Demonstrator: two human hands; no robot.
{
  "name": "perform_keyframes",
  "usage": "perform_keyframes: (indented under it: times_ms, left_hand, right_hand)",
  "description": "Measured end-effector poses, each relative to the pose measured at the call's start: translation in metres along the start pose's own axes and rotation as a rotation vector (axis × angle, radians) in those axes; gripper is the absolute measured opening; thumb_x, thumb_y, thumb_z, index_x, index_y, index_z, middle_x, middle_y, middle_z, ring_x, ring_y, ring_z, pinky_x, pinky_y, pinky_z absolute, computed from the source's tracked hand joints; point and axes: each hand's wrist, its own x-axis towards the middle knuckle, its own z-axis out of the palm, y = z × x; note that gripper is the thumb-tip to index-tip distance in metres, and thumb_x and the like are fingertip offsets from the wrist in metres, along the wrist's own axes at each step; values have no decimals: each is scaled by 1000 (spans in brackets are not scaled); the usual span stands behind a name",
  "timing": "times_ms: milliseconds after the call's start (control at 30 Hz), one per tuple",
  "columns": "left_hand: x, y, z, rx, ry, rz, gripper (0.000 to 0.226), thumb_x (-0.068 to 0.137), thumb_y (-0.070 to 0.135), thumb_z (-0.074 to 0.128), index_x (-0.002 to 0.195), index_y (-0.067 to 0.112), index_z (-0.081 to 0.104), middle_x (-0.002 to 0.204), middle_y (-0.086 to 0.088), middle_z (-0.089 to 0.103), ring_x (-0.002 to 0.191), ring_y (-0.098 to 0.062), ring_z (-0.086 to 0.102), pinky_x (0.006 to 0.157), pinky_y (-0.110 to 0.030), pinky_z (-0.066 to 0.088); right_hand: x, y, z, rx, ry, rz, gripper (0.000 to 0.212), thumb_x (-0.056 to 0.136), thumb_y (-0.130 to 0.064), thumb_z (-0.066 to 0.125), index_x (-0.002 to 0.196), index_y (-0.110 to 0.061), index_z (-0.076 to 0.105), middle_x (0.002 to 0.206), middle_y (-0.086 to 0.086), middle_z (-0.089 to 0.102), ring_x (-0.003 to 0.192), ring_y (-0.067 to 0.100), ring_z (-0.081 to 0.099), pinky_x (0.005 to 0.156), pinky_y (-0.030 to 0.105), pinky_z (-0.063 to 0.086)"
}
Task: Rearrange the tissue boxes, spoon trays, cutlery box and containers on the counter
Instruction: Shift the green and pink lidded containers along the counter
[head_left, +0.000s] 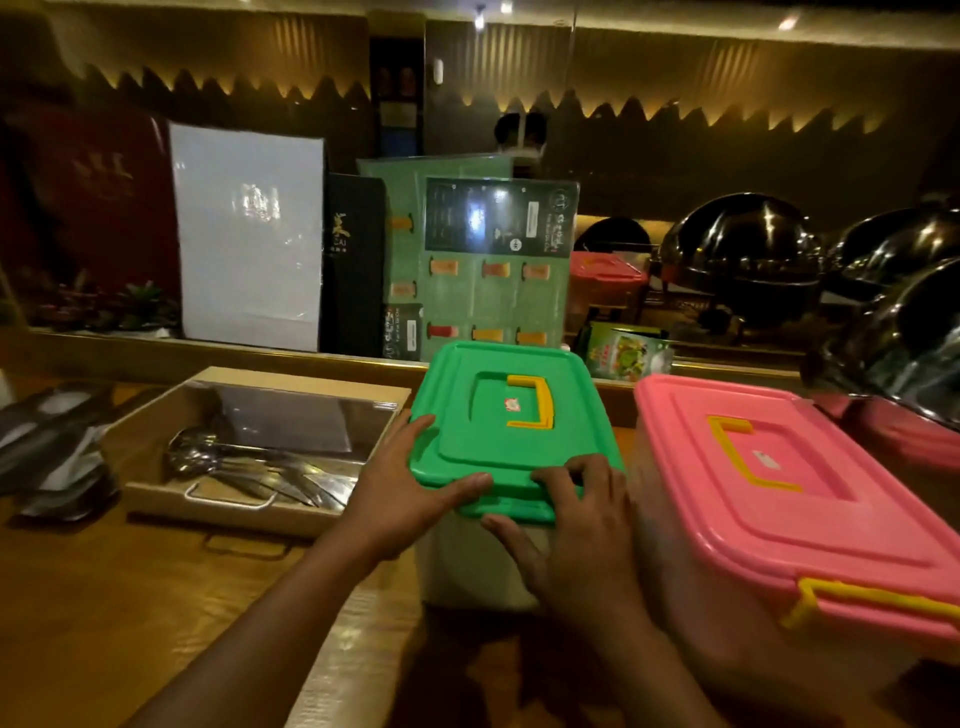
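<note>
A clear container with a green lid (519, 421) and a yellow handle stands at the middle of the wooden counter (104, 613). My left hand (410, 488) grips the lid's near left corner, thumb along the front rim. My right hand (566, 525) holds the near front edge, fingers on the lid and thumb on the container's wall. Right beside it stands a bigger container with a pink lid (789, 499) and yellow clasps. To the left lies a wooden cutlery box (260, 447) holding ladles and spoons. Dark trays (52, 441) are stacked at the far left.
Upright menus and a white board (249, 234) lean behind the raised ledge. A green printed carton (623, 356) sits on that ledge. Another pink-lidded container (602, 280) and several steel chafing domes (748, 249) fill the back right. A further pink lid (904, 441) lies at the right edge.
</note>
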Motion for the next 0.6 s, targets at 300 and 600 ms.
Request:
perform_keyframes:
  times_ms: [300,600]
  left_hand:
    - [7,-10,-2,4,0,32,121,43,83,75,147,31,40,159,11,27,135,-16,41,103,-42,47]
    - [7,-11,-2,33,-15,65,124,42,87,68,145,25,42,154,7,32,129,-19,45,100,-42,47]
  right_hand:
    - [2,-3,6,-47,-17,14,58,82,-78,49,104,-25,57,106,4,42,98,28,45,88,48,42]
    - [-1,3,-29,-77,-228,-39,65,86,-67,52,137,-28,46,129,1,41,121,19,37,106,31,33]
